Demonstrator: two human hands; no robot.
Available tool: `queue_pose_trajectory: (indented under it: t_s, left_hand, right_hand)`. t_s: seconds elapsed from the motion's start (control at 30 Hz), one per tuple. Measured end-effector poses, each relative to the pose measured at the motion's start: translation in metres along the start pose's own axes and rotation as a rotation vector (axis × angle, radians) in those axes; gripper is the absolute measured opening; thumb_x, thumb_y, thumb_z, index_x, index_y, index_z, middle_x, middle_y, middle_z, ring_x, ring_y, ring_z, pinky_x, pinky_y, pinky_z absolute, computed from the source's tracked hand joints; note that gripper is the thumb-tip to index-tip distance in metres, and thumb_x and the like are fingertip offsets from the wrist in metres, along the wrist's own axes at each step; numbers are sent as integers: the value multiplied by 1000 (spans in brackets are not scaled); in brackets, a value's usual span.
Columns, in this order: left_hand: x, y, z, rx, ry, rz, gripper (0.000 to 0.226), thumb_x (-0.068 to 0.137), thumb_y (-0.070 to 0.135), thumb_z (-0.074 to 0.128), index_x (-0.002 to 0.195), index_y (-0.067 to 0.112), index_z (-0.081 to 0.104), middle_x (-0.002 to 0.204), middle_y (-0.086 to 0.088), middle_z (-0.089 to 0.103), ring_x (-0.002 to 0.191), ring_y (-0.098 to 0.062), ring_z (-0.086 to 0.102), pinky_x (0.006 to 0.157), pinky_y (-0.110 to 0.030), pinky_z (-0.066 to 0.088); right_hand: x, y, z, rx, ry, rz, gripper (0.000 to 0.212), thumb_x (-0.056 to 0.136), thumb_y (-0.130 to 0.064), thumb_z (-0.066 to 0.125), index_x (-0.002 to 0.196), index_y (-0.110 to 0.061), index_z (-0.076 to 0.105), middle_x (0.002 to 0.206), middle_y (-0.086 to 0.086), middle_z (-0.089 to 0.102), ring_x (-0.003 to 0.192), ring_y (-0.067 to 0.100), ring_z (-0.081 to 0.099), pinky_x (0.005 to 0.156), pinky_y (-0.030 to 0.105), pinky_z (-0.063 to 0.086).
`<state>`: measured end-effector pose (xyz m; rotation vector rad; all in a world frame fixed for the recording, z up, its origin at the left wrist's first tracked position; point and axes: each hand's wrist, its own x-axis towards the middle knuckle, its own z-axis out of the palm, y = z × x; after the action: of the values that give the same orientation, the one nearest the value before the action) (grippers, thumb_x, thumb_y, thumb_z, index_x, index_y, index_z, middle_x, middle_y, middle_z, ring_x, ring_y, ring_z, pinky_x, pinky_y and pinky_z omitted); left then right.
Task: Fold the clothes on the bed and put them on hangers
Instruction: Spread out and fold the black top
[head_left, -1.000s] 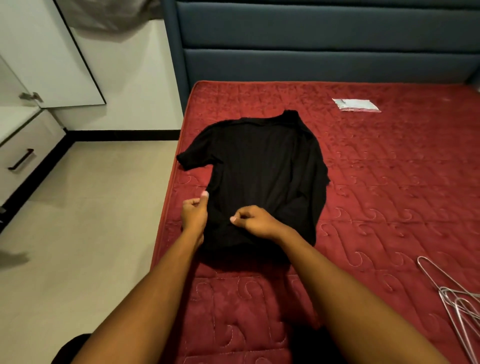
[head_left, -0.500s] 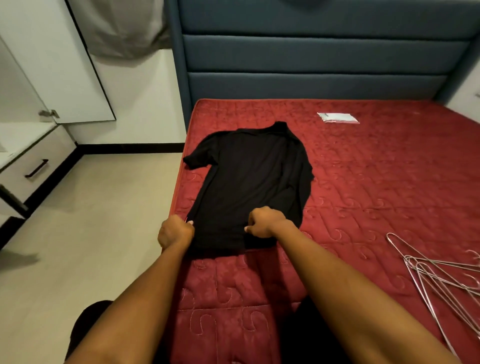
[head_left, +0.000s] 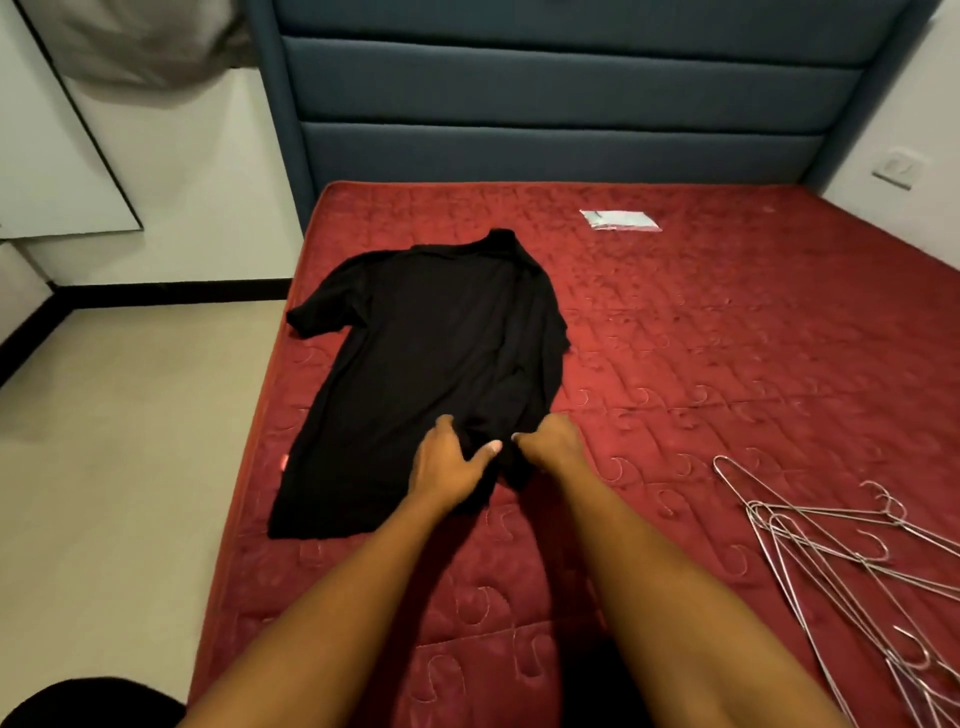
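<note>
Squaring up a black shirt (head_left: 436, 364) on the bed (head_left: 727, 338). Laid flat near the left edge of the red mattress, collar toward the headboard (head_left: 519, 104), hem toward the camera. Right side already folded in over the body, left sleeve spread out toward the mattress edge.

Against 0.5 s ago: no longer gripping the 2 ends of the hem. Left hem corner let go, now lying flat and fairly straight by the mattress edge. Both hands shifted to the lower right of the shirt, close together, nearly touching.

Left hand (head_left: 447, 460): palm down on the cloth, fingers bent and slightly spread, thumb stuck out toward the other hand. Pressing or bunching the fabric, cannot tell which. Right hand (head_left: 550, 441): fingers curled under, thumb tip forward, seemingly pinching the folded-in edge just above the hem.

For the task: pulling the hem taut probably finished, attention turned to tidying the doubled layer at the bottom right, likely ahead of folding in the left side. Fold only partly made, nothing on a hanger yet. Pile of wire hangers (head_left: 841, 561) well apart to the right on the mattress, untouched. Small white packet (head_left: 618, 219) near the headboard, clear of the work.
</note>
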<state>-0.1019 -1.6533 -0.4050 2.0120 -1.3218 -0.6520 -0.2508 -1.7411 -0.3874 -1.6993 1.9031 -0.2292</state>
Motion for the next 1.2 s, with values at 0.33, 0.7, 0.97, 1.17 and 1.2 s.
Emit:
queue_pose_trajectory:
  t_s: [0.33, 0.7, 0.97, 1.17, 1.2]
  left_hand:
    - [11, 39, 30, 89, 143, 379, 21, 89, 42, 65, 86, 21, 65, 86, 2, 65, 84, -23, 63, 74, -38, 52]
    - [-19, 36, 36, 48, -201, 356, 37, 87, 55, 53, 71, 25, 68, 65, 11, 70, 60, -7, 67, 64, -36, 57]
    - [-36, -20, -34, 388, 243, 212, 28, 91, 40, 63, 76, 18, 69, 72, -2, 66, 69, -27, 66, 59, -33, 47]
    - [-57, -68, -81, 500, 428, -437, 56, 81, 32, 75, 120, -1, 54, 122, -26, 54, 114, -46, 51, 91, -52, 47]
    - [-59, -73, -88, 450, 453, -483, 62, 81, 34, 76, 124, -2, 50, 126, -27, 52, 117, -46, 50, 93, -54, 47]
  right_hand:
    - [37, 47, -48, 752, 351, 226, 53, 100, -32, 41, 110, 11, 70, 114, 34, 67, 110, 47, 63, 94, 47, 47]
    - [28, 145, -86, 435, 342, 269, 28, 88, -22, 70, 109, -5, 75, 98, 21, 73, 97, 39, 69, 74, 38, 48]
    - [-14, 85, -50, -210, 541, 22, 52, 66, -26, 74, 116, -16, 61, 120, 15, 58, 117, 38, 53, 103, 56, 36]
    - [-72, 13, 26, -243, 20, -719, 33, 79, -45, 68, 105, -26, 70, 106, 3, 64, 107, 29, 61, 91, 42, 48]
    - [-81, 2, 41, -293, -110, -764, 44, 78, -49, 71, 115, -26, 67, 113, 3, 61, 111, 27, 59, 94, 42, 48]
